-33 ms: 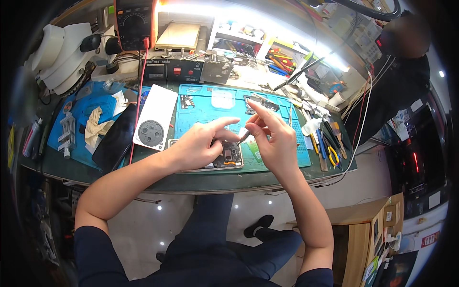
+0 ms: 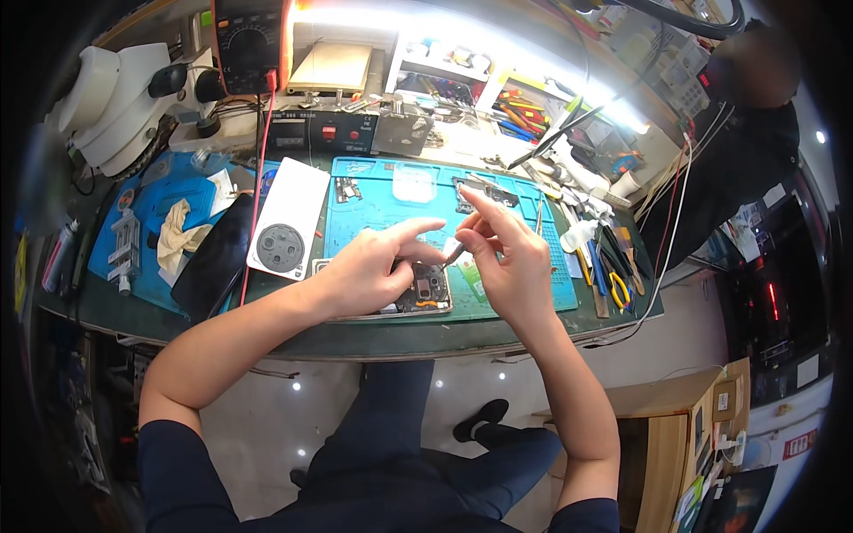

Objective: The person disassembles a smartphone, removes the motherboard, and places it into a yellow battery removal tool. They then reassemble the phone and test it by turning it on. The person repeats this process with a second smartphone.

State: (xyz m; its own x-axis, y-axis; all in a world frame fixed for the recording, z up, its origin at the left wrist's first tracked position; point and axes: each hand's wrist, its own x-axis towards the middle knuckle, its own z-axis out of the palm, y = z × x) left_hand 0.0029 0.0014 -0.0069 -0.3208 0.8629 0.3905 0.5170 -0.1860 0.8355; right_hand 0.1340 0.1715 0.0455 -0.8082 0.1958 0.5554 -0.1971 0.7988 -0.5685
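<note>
My right hand [image 2: 514,262] pinches a slim, dark ribbed screwdriver [image 2: 454,254] between thumb and fingers. Its lower end points down to the left, toward a finger of my left hand [image 2: 378,271]. That hand hovers over an opened phone [image 2: 433,289], index finger stretched out and fingers apart. Whether a fingertip touches the screwdriver is too small to tell. My left hand covers much of the phone, whose dark inner parts show at its right end. Left of it lies a white phone back cover [image 2: 293,200] with a round black camera ring.
A blue work mat [image 2: 355,226] carries a clear plastic box [image 2: 414,184] and small dark parts [image 2: 487,197]. Pliers [image 2: 619,289] and tweezers lie at the right edge. A microscope [image 2: 115,107] and multimeter [image 2: 249,44] stand at the back left. Another person [image 2: 729,169] is at the right.
</note>
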